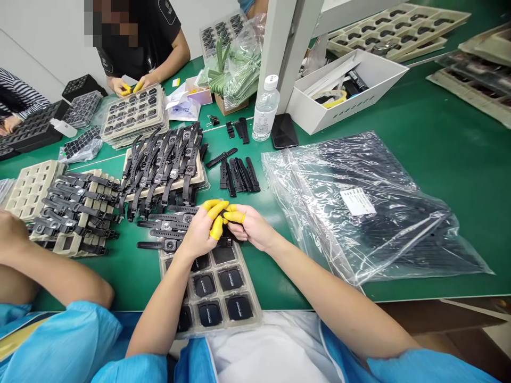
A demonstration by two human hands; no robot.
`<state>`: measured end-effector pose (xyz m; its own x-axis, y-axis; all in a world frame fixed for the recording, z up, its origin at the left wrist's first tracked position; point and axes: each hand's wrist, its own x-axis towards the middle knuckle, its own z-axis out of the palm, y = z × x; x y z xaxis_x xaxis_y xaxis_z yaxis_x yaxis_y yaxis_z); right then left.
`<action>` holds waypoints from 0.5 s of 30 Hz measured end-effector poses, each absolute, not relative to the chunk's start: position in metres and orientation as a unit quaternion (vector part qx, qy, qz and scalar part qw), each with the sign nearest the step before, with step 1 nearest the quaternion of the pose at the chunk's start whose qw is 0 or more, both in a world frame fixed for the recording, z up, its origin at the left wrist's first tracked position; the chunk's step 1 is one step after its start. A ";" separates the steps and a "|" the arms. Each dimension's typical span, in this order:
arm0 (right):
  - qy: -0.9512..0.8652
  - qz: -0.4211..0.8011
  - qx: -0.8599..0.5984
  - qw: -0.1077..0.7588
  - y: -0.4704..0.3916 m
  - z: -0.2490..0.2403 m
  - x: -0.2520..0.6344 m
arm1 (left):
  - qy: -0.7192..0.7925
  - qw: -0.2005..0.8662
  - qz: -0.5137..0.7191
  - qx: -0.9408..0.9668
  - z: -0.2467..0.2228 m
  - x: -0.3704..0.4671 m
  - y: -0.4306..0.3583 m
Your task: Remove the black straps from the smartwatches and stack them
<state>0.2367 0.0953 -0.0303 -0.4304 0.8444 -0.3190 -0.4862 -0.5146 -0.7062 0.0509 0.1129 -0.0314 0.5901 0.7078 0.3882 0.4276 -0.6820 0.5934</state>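
Both hands, left (205, 230) and right (248, 222), pinch one small dark piece (223, 214) between yellow-covered fingertips.

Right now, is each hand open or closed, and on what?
Left hand: closed, fingertips pinching a small black piece, mostly hidden.
Right hand: closed, fingertips at the same piece.

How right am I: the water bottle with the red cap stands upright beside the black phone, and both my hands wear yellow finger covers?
The cap is white, not red, as the head view shows. The water bottle does stand upright beside the black phone, and your left hand and right hand wear yellow finger covers.
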 end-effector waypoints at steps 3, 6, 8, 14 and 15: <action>-0.276 0.792 -0.358 0.410 0.095 -0.031 0.236 | 0.332 0.174 0.288 0.881 -0.032 0.052 0.112; -0.284 0.786 -0.368 0.408 0.094 -0.030 0.235 | 0.331 0.157 0.285 0.886 -0.034 0.052 0.112; -0.289 0.784 -0.368 0.407 0.093 -0.029 0.235 | 0.327 0.180 0.295 0.880 -0.035 0.051 0.112; -0.326 0.768 -0.359 0.420 0.091 -0.027 0.236 | 0.308 0.308 0.340 0.834 -0.033 0.051 0.111; -0.337 0.760 -0.358 0.425 0.091 -0.027 0.236 | 0.303 0.325 0.344 0.827 -0.033 0.051 0.111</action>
<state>0.2358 0.0910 -0.0275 -0.3830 0.8871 -0.2577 -0.4040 -0.4117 -0.8169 0.0511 0.1111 -0.0328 0.5789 0.7254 0.3724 0.2772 -0.6046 0.7467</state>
